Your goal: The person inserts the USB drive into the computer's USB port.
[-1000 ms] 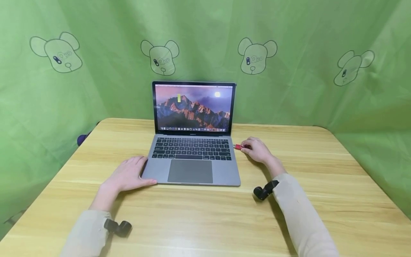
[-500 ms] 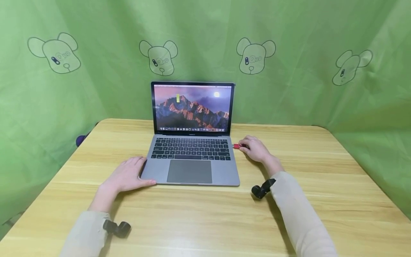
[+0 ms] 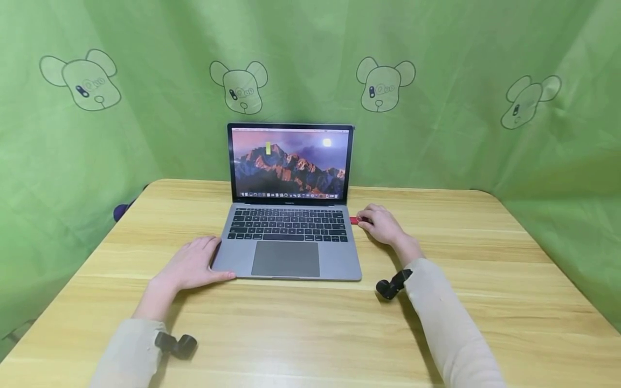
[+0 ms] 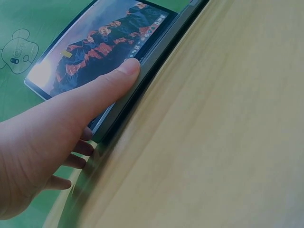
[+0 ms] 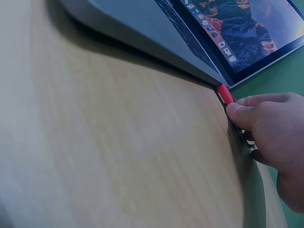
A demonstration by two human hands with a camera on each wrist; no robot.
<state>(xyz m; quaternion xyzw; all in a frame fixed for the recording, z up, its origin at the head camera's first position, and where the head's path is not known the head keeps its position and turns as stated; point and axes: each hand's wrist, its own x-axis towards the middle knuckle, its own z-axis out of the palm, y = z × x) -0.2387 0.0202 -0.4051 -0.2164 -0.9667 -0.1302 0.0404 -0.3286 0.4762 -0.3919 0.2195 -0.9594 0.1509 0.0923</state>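
An open grey laptop (image 3: 286, 258) stands on the table with its screen lit. My left hand (image 3: 191, 264) rests at its front left corner, the thumb along the front edge and the fingers spread by the left side. In the left wrist view the thumb (image 4: 116, 83) lies straight on that edge. At the laptop's right side my right hand (image 3: 384, 223) pinches a red USB flash drive (image 3: 354, 220) between thumb and fingers. Its red end (image 5: 225, 93) meets the laptop's side in the right wrist view, and no metal plug shows. A dark part of it is mostly hidden by the fingers.
The wooden table (image 3: 301, 334) runs back to a green curtain (image 3: 310, 48) printed with bear heads, right behind the laptop. Black wrist cameras (image 3: 177, 345) sit on both sleeves. Something dark purple (image 3: 119, 212) shows beyond the table's left edge.
My right hand has moved slightly left with the USB flash drive. The metal plug, visible before between its red body and the laptop, is now out of sight. The left hand stays at the corner.
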